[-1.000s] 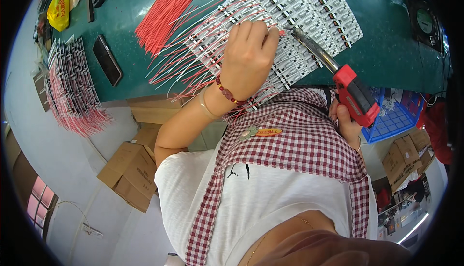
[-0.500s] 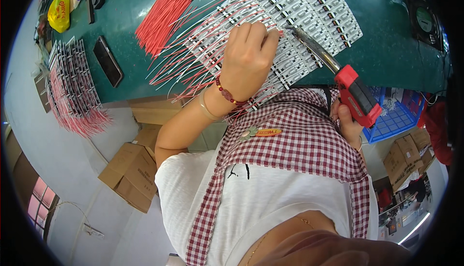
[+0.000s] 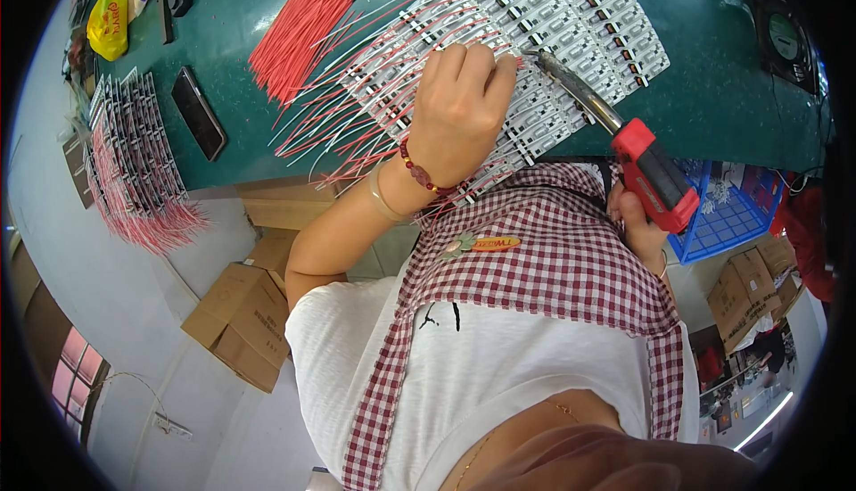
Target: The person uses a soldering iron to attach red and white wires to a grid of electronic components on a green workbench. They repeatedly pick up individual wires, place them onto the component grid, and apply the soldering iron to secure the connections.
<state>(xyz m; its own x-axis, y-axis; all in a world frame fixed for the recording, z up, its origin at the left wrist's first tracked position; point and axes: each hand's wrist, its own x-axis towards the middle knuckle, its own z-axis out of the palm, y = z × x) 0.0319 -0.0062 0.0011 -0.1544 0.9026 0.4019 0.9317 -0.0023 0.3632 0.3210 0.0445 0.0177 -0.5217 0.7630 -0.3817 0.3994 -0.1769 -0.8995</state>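
Note:
A large panel of small white circuit boards (image 3: 615, 23) lies on the green table. Red and white wires (image 3: 334, 125) trail from its left part. Over the panel, my left hand (image 3: 459, 112) is closed in a pinch, with the end of a red wire (image 3: 520, 62) showing at the fingertips. My right hand (image 3: 637, 223) grips a red and black soldering gun (image 3: 655, 174) below the table edge. Its metal barrel slants up and left, and the tip is close beside the left fingertips. Whether tip and wire touch is too small to tell.
A bundle of red wires (image 3: 301, 32) lies left of the panel. Farther left are a phone (image 3: 198, 113), wired boards (image 3: 134, 143) over the table edge and a yellow bag (image 3: 109, 23). A black round device (image 3: 785, 38) stands right; a blue basket (image 3: 727, 223) sits below.
The soldering gun's handle has shifted slightly left and down in my right hand. Its tip has moved a little left. My left hand stays nearly in place.

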